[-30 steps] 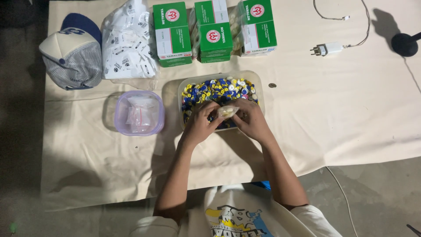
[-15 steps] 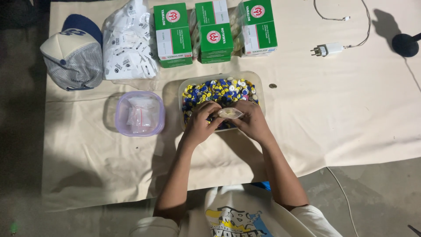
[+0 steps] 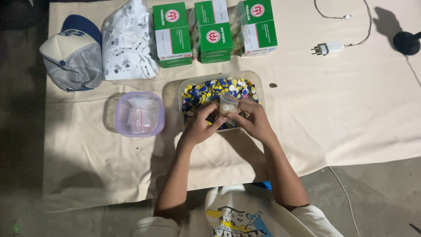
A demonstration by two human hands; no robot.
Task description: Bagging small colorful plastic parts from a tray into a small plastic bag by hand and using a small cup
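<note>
**Both hands on a small clear bag over the tub of caps**

At the upper left of the frame we see a cap, then a white printed bag beside it. Below these sits a lilac tub with small clear bags inside. Along the top centre stand three green boxes. Under them is the clear tub of blue, yellow and white caps. Our left hand and right hand meet over its near edge, both pinching a small clear bag held upright between the fingertips, just above the caps. At the upper right lie a white charger and a dark round object. All rests on a beige sheet.
</note>
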